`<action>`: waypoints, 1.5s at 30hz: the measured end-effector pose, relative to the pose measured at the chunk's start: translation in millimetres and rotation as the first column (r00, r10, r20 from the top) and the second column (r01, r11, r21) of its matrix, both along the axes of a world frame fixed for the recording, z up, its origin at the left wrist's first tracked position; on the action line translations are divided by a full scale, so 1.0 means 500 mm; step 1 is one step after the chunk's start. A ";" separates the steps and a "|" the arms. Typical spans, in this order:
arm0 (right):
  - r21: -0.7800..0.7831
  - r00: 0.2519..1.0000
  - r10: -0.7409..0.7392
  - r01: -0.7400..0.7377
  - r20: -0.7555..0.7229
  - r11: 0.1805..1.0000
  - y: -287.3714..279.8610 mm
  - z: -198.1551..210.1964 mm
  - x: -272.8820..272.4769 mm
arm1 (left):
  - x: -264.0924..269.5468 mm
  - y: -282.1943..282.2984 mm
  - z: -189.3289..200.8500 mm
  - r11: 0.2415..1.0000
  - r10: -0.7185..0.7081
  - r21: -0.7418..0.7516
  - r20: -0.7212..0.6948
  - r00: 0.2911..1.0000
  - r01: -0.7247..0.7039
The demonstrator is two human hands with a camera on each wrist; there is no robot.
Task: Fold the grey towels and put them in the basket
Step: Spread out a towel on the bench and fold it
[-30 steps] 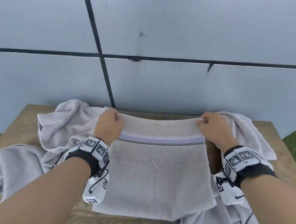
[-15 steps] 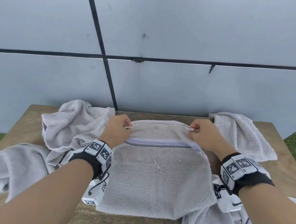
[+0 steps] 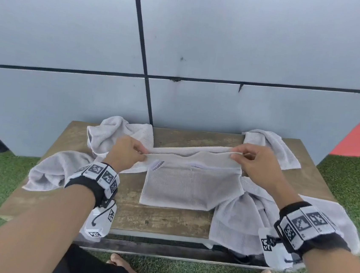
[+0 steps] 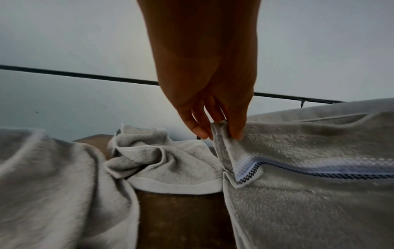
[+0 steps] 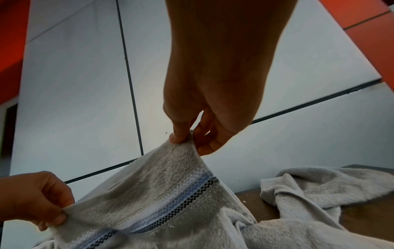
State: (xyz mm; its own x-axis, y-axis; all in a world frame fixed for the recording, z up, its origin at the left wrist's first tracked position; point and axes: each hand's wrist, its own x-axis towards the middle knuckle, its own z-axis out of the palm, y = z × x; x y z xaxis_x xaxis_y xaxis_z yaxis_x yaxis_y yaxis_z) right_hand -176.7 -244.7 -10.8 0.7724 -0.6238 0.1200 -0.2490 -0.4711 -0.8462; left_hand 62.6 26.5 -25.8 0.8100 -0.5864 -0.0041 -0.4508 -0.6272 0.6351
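Left hand (image 3: 126, 153): thumb and fingers pinched on the left far corner of the striped towel (image 3: 191, 188). The left wrist view shows the hem doubled between thumb and fingertips (image 4: 198, 129).

Right hand (image 3: 258, 164): same pinch on the right far corner, thumb on the near face, fingers behind. Clear in the right wrist view.

The held edge is lifted off the table (image 3: 166, 219) and stretched fairly taut between the hands. The woven blue and checked band sits just below that edge. The towel's near part lies flat mid-table, already doubled as far as I can tell.

Step, my read: mid-fold on this towel, far edge raised and ready to come over toward the near edge.

Next move calls for:
- both corners travelling together, tension kept so the edge stays straight
- landing them square on the near corners, then releasing and smoothing
- if one pinch slips, the layers skew

Other grey towels, all unfolded:
- crumpled towel (image 3: 121, 134) at far left
- draped towel (image 3: 53, 172) hanging off the left edge
- bunched towel (image 3: 273, 146) at far right
- hanging towel (image 3: 239, 222) over the near right edge

Basket not visible in any view, so its place is unknown. Most of the task is left.
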 end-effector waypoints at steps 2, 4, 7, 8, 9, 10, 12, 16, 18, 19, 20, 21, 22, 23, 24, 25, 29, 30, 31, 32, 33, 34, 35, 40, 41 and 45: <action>-0.015 1.000 -0.002 0.003 0.024 1.000 0.022 0.012 -0.034 | -0.026 0.030 0.016 0.999 0.016 -0.028 0.022 1.000 -0.015; -0.032 0.997 -0.009 0.012 0.081 0.999 0.040 0.026 -0.061 | -0.047 0.057 0.034 0.995 0.014 -0.096 0.028 1.000 -0.011; -0.056 0.989 -0.022 0.030 0.149 0.998 0.064 0.049 -0.090 | -0.070 0.092 0.058 0.990 -0.010 -0.140 0.095 0.995 0.023; -0.062 0.988 -0.018 0.028 0.155 0.998 0.071 0.053 -0.097 | -0.075 0.101 0.063 0.989 -0.016 -0.143 0.110 0.994 0.032; -0.067 0.988 -0.010 0.021 0.155 0.998 0.078 0.055 -0.100 | -0.079 0.108 0.065 0.989 -0.020 -0.143 0.118 0.993 0.037; -0.064 0.988 -0.003 0.013 0.153 0.998 0.086 0.055 -0.102 | -0.084 0.114 0.068 0.990 -0.021 -0.133 0.122 0.992 0.037; -0.053 0.990 0.016 -0.008 0.140 0.999 0.100 0.051 -0.102 | -0.093 0.119 0.068 0.997 -0.013 -0.075 0.125 0.992 0.022; -0.086 0.992 0.057 -0.048 0.112 0.995 0.119 0.037 -0.091 | -0.099 0.102 0.051 0.994 -0.053 0.093 0.036 0.998 0.050; -0.105 0.993 0.087 -0.078 0.080 0.991 0.126 0.032 -0.078 | -0.111 0.078 0.047 0.973 -0.122 0.198 0.006 0.993 0.118; -0.118 0.992 0.106 -0.098 0.064 0.988 0.131 0.028 -0.070 | -0.121 0.063 0.046 0.969 -0.142 0.205 0.002 0.990 0.139; -0.124 0.990 0.132 -0.124 0.057 0.985 0.136 0.024 -0.061 | -0.136 0.045 0.047 0.974 -0.156 0.167 -0.002 0.988 0.155; -0.134 0.987 0.149 -0.141 0.053 0.981 0.141 0.021 -0.051 | -0.153 0.025 0.049 0.980 -0.179 0.087 -0.008 0.984 0.179; -0.151 0.986 0.162 -0.153 0.049 0.977 0.146 0.020 -0.040 | -0.168 0.005 0.051 0.975 -0.222 -0.011 -0.019 0.975 0.222; -0.165 0.984 0.173 -0.165 0.038 0.972 0.152 0.018 -0.029 | -0.181 -0.017 0.054 0.958 -0.278 -0.086 -0.032 0.960 0.275; -0.172 0.980 0.196 -0.187 0.035 0.967 0.157 0.017 -0.018 | -0.193 -0.036 0.055 0.935 -0.338 -0.131 -0.042 0.940 0.330; -0.177 0.975 0.220 -0.210 0.040 0.962 0.161 0.012 -0.007 | -0.201 -0.053 0.054 0.912 -0.389 -0.158 -0.043 0.920 0.378; -0.147 0.974 0.215 -0.203 0.073 0.968 0.162 -0.016 0.018 | -0.204 -0.107 0.039 0.884 -0.413 -0.241 -0.007 0.910 0.400; -0.118 0.975 0.203 -0.192 0.090 0.974 0.158 -0.021 0.018 | -0.202 -0.114 0.033 0.883 -0.411 -0.253 -0.010 0.912 0.395; -0.098 0.975 0.196 -0.186 0.103 0.978 0.154 -0.027 0.019 | -0.197 -0.119 0.023 0.880 -0.412 -0.271 -0.025 0.911 0.391; -0.093 0.975 0.198 -0.189 0.101 0.978 0.151 -0.031 0.021 | -0.194 -0.123 0.013 0.877 -0.411 -0.292 -0.046 0.910 0.381; -0.099 0.974 0.206 -0.197 0.089 0.975 0.150 -0.035 0.022 | -0.192 -0.126 0.002 0.874 -0.408 -0.317 -0.067 0.911 0.368; -0.121 0.974 0.215 -0.205 0.072 0.971 0.148 -0.039 0.025 | -0.191 -0.132 -0.007 0.871 -0.405 -0.337 -0.080 0.911 0.357; -0.140 0.974 0.218 -0.208 0.056 0.968 0.146 -0.042 0.029 | -0.190 -0.141 -0.014 0.873 -0.397 -0.340 -0.081 0.914 0.349; -0.082 0.987 0.142 -0.136 0.075 0.987 0.119 -0.042 0.044 | -0.172 -0.188 -0.009 0.892 -0.355 -0.313 -0.039 0.934 0.326; -0.079 0.987 0.133 -0.127 0.086 0.989 0.116 -0.040 0.047 | -0.169 -0.192 -0.009 0.889 -0.358 -0.321 -0.042 0.933 0.327; -0.055 0.989 0.105 -0.099 0.108 0.994 0.112 -0.042 0.057 | -0.167 -0.196 -0.002 0.873 -0.372 -0.367 -0.075 0.925 0.321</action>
